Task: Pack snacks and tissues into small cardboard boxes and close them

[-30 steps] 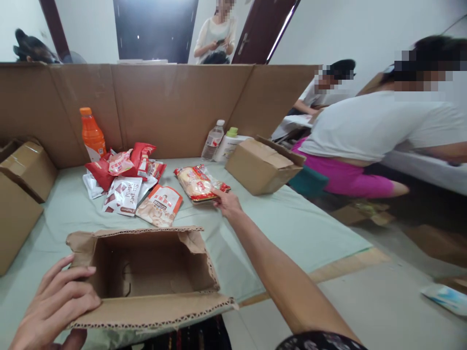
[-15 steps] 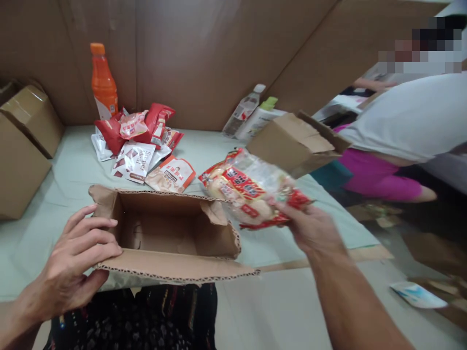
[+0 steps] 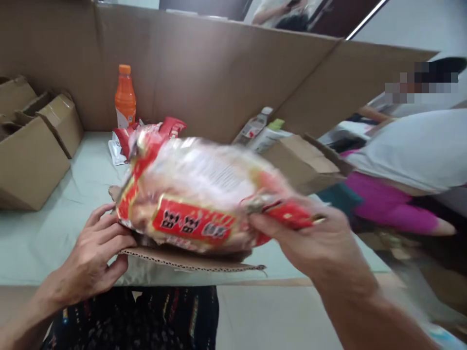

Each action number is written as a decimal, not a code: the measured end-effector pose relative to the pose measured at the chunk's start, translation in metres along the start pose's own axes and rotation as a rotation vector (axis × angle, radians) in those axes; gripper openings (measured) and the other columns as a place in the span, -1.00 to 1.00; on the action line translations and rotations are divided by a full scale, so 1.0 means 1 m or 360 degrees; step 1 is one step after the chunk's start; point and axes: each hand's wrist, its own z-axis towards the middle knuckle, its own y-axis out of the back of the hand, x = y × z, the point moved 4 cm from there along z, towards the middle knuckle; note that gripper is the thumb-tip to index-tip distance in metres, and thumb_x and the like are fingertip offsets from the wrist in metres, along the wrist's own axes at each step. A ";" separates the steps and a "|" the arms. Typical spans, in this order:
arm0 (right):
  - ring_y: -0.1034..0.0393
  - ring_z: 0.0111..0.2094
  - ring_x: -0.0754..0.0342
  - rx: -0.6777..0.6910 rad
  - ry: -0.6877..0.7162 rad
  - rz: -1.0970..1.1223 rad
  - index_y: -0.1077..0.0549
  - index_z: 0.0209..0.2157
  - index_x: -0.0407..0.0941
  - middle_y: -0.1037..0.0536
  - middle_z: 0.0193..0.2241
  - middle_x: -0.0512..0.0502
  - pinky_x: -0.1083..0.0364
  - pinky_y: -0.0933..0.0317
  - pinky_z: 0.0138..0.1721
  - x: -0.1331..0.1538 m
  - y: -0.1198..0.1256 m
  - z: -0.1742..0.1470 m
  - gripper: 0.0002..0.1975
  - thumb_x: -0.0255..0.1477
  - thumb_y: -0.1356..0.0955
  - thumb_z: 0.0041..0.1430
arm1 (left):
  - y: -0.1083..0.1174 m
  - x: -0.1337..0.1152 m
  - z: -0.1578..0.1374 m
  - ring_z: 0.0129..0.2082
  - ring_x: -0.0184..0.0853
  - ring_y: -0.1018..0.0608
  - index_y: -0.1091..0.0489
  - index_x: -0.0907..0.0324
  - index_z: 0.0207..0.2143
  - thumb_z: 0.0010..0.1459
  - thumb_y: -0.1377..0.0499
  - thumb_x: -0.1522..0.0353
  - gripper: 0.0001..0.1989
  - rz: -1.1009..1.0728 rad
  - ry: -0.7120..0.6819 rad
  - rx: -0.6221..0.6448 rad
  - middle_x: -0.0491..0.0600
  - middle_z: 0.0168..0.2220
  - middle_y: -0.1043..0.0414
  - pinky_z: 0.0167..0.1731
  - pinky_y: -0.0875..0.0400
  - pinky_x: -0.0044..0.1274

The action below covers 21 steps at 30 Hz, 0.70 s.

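The right hand (image 3: 321, 248) holds a large, clear and red food packet (image 3: 204, 194) by its right end, the thumb pressed on the face and the other fingers hidden behind the wrapping. From that grip the packet stretches away to the hand's left, tilted, with its printed side turned toward the wearer; it is blurred, so most of its lettering cannot be read. It lies right over the mouth of a cardboard box (image 3: 193, 261), covering nearly all of it, so only a front flap with a ragged corrugated edge and a bit of the far left corner show; whether any of the packet sits inside the box cannot be told. The left hand (image 3: 91, 253) is closed around the box's left front edge, fingers over the top and thumb beneath the flap. The packet's left end comes right up to these fingers, though whether they touch is unclear. Behind the packet, on the pale green cloth (image 3: 97, 184), are red pouches (image 3: 173, 127), partly hidden, and an orange bottle (image 3: 125, 99) standing against a cardboard screen (image 3: 204, 73). Farther right, beyond the packet, a clear bottle (image 3: 256, 125) and a white bottle (image 3: 268, 138) with a green cap stand behind a small carton (image 3: 302, 158). More cardboard boxes (image 3: 32, 160) stand at the left.
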 end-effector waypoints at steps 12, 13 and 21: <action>-0.56 -0.34 -0.03 0.0895 0.0490 -0.0768 -0.56 -0.03 -0.02 -0.68 -0.27 -0.08 0.03 -0.45 -0.31 0.013 -0.024 0.000 -0.75 -0.33 -0.42 0.26 | -0.001 -0.002 -0.002 -0.27 -0.35 -0.61 -0.43 0.11 -0.25 0.19 -0.10 0.61 -0.76 0.0026 0.0023 -0.0052 -0.15 -0.34 -0.57 0.24 -0.27 -0.23; -0.57 -0.28 -0.07 0.0999 0.0581 -0.0854 -0.55 -0.02 -0.02 -0.69 -0.23 -0.10 -0.01 -0.45 -0.23 0.014 -0.030 -0.001 -0.73 -0.36 -0.42 0.24 | -0.001 -0.002 -0.002 -0.27 -0.35 -0.61 -0.42 0.11 -0.25 0.19 -0.10 0.61 -0.76 0.0026 0.0025 -0.0053 -0.15 -0.34 -0.56 0.25 -0.26 -0.23; -0.58 -0.09 -0.08 0.1151 0.0792 -0.1055 -0.56 -0.05 -0.01 -0.69 -0.10 -0.09 -0.05 -0.35 -0.11 0.026 -0.044 0.005 -0.78 -0.47 -0.35 0.32 | -0.001 -0.003 -0.002 -0.27 -0.35 -0.60 -0.41 0.12 -0.25 0.20 -0.10 0.62 -0.76 0.0042 0.0016 -0.0057 -0.13 -0.33 -0.55 0.25 -0.27 -0.23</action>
